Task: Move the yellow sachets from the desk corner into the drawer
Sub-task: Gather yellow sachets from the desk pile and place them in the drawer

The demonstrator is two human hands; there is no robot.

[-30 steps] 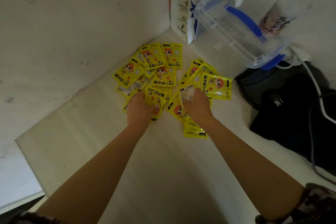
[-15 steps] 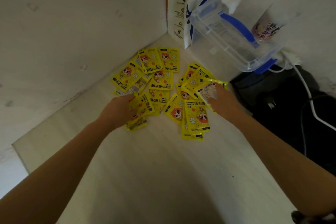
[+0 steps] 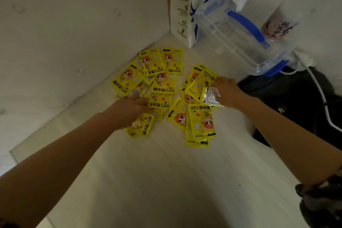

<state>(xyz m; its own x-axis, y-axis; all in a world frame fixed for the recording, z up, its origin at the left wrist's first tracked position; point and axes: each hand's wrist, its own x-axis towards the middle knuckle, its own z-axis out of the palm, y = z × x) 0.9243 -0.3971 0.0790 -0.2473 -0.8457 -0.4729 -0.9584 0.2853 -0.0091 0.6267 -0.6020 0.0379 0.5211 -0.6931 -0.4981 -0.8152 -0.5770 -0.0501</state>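
Two hands have been spread outward since a second ago, left hand [image 3: 129,109] pinching a sachet bundle [image 3: 140,126], right hand [image 3: 226,91] pinching one sachet [image 3: 210,96]; remaining yellow sachets [image 3: 162,87] are still scattered in the counter [image 3: 166,181] corner, so gathering is judged early.

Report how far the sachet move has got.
Done: nothing visibly; no drawer is in view. In hand: the right hand pinches one sachet, and the left hand grips a few sachets at the pile's near edge. Left: most of the yellow sachets lie spread in the desk corner.
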